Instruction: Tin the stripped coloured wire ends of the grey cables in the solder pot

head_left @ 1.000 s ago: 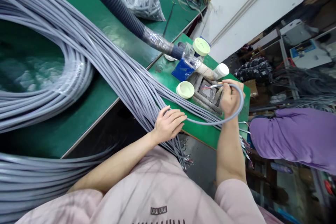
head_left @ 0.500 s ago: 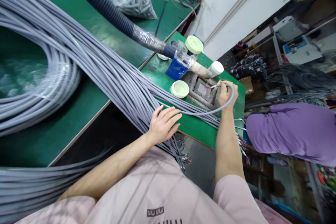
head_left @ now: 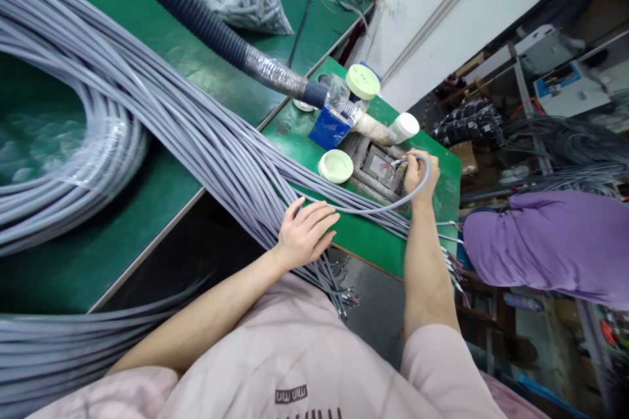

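My right hand pinches a grey cable near its end. The cable bends in a loop over the hand, and its bared, thin coloured wires point left over a square solder pot with a silvery-grey surface. Whether the wire tips touch that surface I cannot tell. My left hand lies with fingers stretched out on a thick bundle of grey cables, close to where the held cable leaves it. Stripped ends of other cables hang past the right edge of the green bench.
An open pale-green tub, a blue box, a pale-green lid and a white jar surround the pot. A black corrugated hose reaches over the bench. Coiled cables lie left. A person in purple is at the right.
My right hand has moved slightly left with the cable, bringing the bared wires a little further over the pot. The left hand stays on the bundle.
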`<state>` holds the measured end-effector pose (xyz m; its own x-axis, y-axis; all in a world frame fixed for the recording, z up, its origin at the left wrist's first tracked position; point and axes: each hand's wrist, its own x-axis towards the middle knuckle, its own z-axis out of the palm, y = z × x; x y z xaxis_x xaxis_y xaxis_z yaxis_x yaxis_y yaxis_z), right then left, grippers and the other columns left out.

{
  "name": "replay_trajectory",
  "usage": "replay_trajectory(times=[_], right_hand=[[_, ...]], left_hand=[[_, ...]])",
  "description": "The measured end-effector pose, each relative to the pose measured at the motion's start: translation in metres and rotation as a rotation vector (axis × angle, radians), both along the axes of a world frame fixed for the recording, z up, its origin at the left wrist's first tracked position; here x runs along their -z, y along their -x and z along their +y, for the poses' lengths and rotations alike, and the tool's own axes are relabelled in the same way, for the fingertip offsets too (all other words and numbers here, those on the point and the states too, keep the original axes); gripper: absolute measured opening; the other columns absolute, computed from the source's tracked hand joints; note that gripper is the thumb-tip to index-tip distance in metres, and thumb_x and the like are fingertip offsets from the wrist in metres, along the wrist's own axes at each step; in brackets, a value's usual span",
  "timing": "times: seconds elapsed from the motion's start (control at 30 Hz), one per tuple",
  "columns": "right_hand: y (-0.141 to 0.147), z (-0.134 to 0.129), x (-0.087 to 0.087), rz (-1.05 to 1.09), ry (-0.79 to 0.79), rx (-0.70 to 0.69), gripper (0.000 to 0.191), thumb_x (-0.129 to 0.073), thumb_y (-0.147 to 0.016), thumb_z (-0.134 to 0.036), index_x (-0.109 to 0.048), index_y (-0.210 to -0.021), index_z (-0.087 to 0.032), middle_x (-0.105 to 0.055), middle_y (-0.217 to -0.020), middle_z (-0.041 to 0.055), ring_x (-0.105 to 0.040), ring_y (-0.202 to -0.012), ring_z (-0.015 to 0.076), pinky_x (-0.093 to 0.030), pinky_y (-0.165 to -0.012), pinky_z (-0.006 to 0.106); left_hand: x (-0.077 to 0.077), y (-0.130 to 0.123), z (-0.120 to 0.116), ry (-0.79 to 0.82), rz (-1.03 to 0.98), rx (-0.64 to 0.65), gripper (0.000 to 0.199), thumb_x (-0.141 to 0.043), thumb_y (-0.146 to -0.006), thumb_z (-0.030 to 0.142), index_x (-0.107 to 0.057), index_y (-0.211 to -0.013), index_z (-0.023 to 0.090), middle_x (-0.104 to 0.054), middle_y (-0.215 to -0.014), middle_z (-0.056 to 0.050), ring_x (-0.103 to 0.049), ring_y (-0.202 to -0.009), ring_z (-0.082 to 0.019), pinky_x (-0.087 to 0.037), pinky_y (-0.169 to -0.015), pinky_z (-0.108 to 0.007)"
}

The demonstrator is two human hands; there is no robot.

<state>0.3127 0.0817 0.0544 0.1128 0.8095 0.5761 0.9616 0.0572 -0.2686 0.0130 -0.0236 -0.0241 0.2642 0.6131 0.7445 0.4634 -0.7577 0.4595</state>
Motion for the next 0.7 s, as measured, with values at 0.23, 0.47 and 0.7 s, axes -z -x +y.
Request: replay_trajectory(times=[0.23,0.47,0.7], right_hand=[[0.019,-0.033,-0.027,0.051,-0.133,-0.048,0.02,-0.049,-0.09,-0.03,-0.066,-0.089,-0.019,-0.07,-0.088,0.006,-0.06,-0.095,0.0219,-0.047,-0.088,0.038],[0.082,-0.104,-0.05,0.191,-0.276,-0.3,0.017,-0.05,-0.092,-0.024,-0.066,-0.098,-0.022,-0.071,-0.098,0.0061,-0.065,-0.094,0.0215,-0.052,-0.084,0.041],[0.122,-0.165,-0.039,-0.013,-0.162,-0.655,0.023,-0.059,-0.088,-0.016,-0.067,-0.105,-0.029,-0.074,-0.107,0.0006,-0.064,-0.097,0.0198,-0.05,-0.092,0.046]], left_hand=[[0.0,0.0,0.0,-0.007,-0.017,0.01,0.036,-0.06,-0.084,0.025,-0.059,-0.12,0.022,-0.071,-0.113,-0.006,-0.061,-0.113,-0.022,-0.027,-0.111,-0.045],[-0.01,0.002,-0.003,0.107,-0.271,0.114,0.018,-0.061,-0.083,0.019,-0.066,-0.1,0.021,-0.074,-0.092,-0.004,-0.066,-0.095,-0.02,-0.043,-0.094,-0.041],[-0.046,0.004,-0.019,0.83,-0.602,0.381,0.034,-0.054,-0.09,0.043,-0.072,-0.083,0.016,-0.072,-0.073,-0.006,-0.063,-0.07,-0.016,-0.049,-0.07,-0.03]])
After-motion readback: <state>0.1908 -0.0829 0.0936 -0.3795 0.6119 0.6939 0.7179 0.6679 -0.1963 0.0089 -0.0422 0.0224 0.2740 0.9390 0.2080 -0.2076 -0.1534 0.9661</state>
